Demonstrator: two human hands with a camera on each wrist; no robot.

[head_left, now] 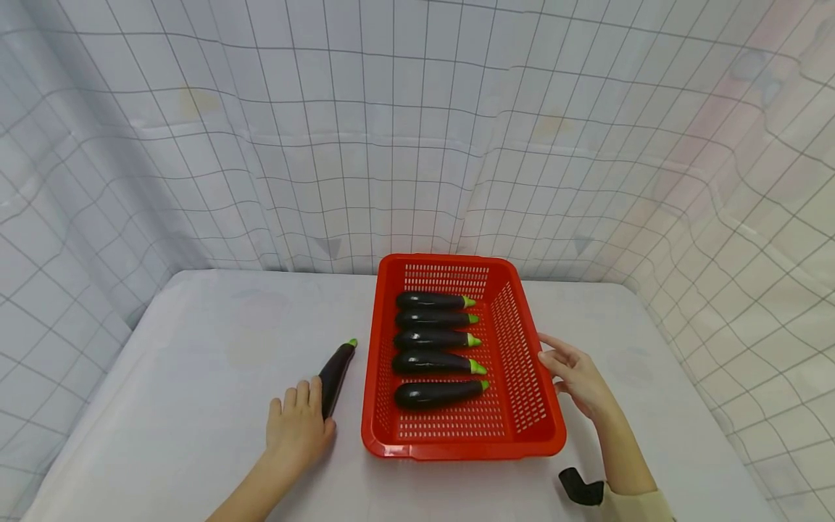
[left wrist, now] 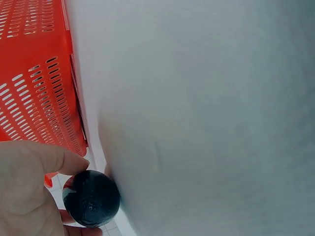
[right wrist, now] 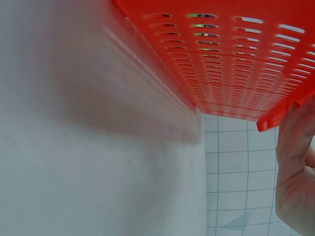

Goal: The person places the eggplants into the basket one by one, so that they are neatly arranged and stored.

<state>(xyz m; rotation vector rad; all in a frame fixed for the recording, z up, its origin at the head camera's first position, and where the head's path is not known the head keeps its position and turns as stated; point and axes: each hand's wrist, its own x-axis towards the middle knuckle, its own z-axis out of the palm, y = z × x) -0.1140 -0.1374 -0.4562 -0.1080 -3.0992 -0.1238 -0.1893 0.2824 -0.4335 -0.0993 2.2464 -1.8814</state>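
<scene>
My left hand (head_left: 296, 428) grips a dark purple eggplant (head_left: 337, 370) lying on the white table to the left of the basket. Its green stem end points away from me. Seen from the left wrist, the thumb is on one side of the eggplant's round end (left wrist: 92, 199), with fingers on the other. A red perforated basket (head_left: 457, 451) holds several glossy eggplants (head_left: 430, 362) in a row, their green stems to the right. My right hand (head_left: 580, 377) touches the basket's right rim with relaxed fingers. Those fingers (right wrist: 291, 140) extend along the rim in the right wrist view.
A black bent object (head_left: 580, 488) lies near the right forearm at the front. White cloth covers the table (head_left: 196, 362). Behind it and at both sides hang white curtains with a grid pattern (head_left: 430, 145).
</scene>
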